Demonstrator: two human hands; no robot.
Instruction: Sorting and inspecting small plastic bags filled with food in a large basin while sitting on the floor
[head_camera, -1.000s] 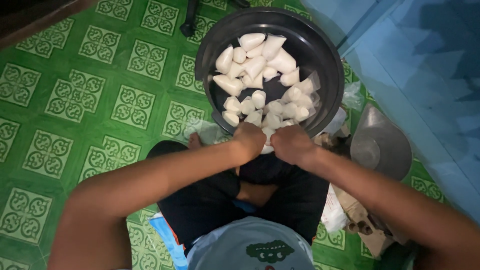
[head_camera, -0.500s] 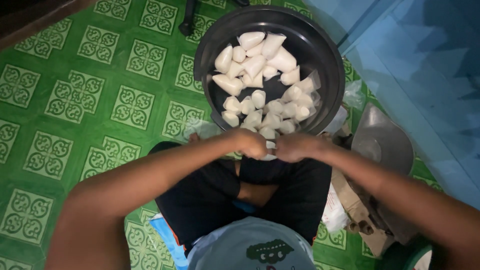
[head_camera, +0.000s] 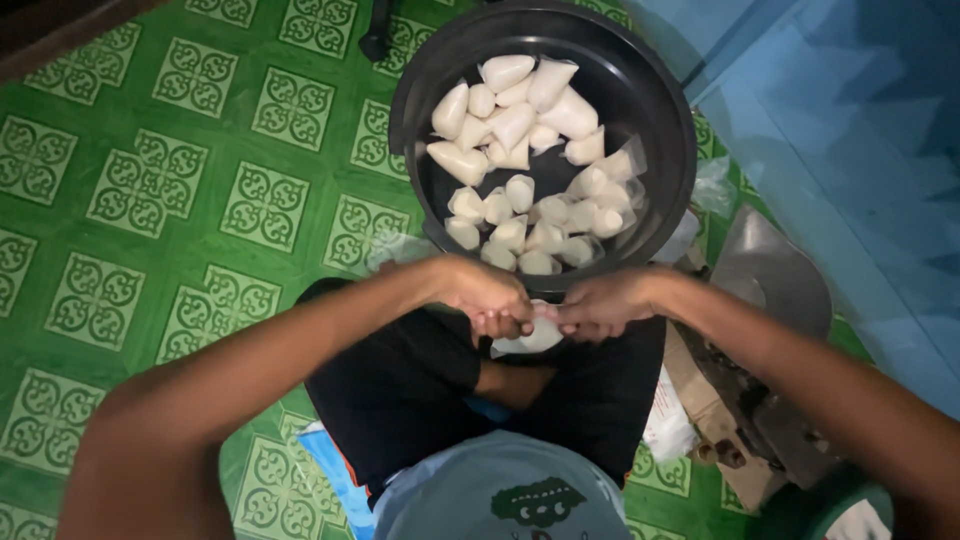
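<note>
Hands drawn slightly apart since a second ago, the packet's neck now stretched between them.

Both hands pinch one small white filled plastic packet (head_camera: 528, 337): the left hand (head_camera: 487, 297) has its fingers pressed together on the neck at the packet's 10 o'clock, and the right hand (head_camera: 603, 303) is closed on the neck's free end at its 2 o'clock, over the lap. It looks light, soft and squashy under thin, slippery film, so it is best held by the twisted neck rather than by the belly. At 12 o'clock, just beyond the knuckles, a black basin (head_camera: 420, 100) holds a heap of similar white packets (head_camera: 520, 180). The basin rests on the green patterned floor (head_camera: 180, 180), and a grey metal device (head_camera: 770, 290) lies at 3 o'clock.
</note>
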